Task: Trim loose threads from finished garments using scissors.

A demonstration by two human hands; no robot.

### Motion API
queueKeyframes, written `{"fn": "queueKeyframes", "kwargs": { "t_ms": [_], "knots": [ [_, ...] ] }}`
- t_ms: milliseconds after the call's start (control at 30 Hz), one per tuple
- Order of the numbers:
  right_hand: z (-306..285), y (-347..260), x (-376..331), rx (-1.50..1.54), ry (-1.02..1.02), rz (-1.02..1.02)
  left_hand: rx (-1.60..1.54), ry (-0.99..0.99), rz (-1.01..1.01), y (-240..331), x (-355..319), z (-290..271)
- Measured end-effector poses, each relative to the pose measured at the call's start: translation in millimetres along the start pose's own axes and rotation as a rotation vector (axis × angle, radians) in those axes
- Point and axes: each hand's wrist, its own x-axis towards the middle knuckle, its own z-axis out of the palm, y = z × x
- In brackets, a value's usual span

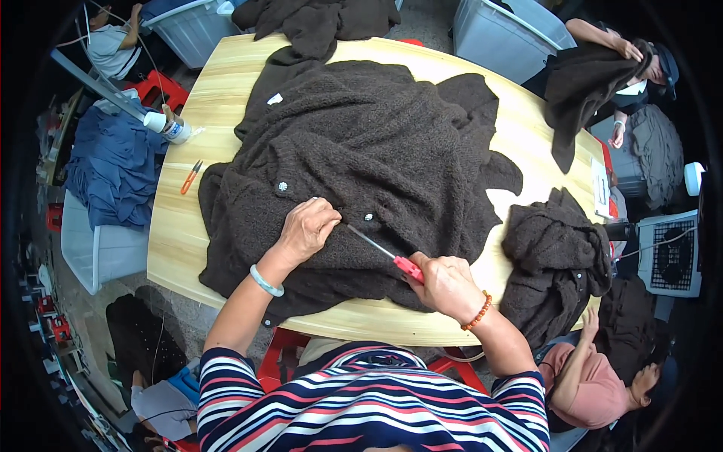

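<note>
- Blue cloth is lying heaped in a pale tub beside the bench.
- A white bottle is standing near the bench's left edge.
- Orange snips are resting on bare wood, just left of the garment.
- A dark brown garment is spreading in folds across the middle of the bench.
- A light button is showing on the garment, near the left hand.
- The left hand is pinching the garment, its fingertips meeting close to the tip of a tool.
- The tool, red-handled with a thin metal shaft, is slanting from the right hand toward the left.
- A second button is lying just above the shaft.
- The right hand is gripping the red handle, well apart from the left hand.
- Another dark bundle is sitting at the bench's right side.
- A co-worker at upper right is holding up dark cloth.
</note>
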Motion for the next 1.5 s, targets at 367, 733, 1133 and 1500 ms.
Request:
{"fn": "queueKeyframes", "kwargs": {
  "t_ms": [367,733,1133,1500],
  "knots": [
    [1,5,4,0.247,0.038,0.038,0.055,0.263,-0.278,8,-9,-16],
    [11,-15,34,0.107,-0.036,-0.101,0.052,0.076,-0.158,-24,-2,-8],
    [-7,5,9,0.027,0.001,-0.003,0.104,0.032,-0.108,-2,2,26],
    [-2,7,7,0.270,0.041,0.012,0.135,0.504,-0.458,23,11,-33]
  ]
}}
